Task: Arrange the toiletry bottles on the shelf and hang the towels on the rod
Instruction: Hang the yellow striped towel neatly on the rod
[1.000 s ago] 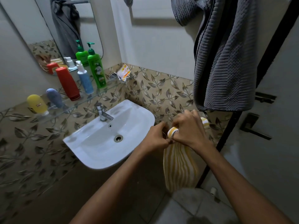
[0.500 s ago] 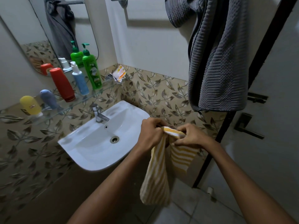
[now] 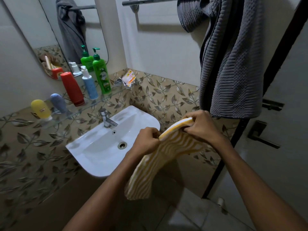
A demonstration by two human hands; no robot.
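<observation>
Both hands, left and right, pinch the striped towel, its lower end motion-blurred.

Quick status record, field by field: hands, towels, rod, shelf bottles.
left hand: gripping the yellow striped towel
right hand: gripping the same towel's upper edge
yellow striped towel: held beside the sink, not yet on the rod
grey towel: draped over the rod
shelf: yellow, grey-blue, red, light blue and green bottles in a row
</observation>
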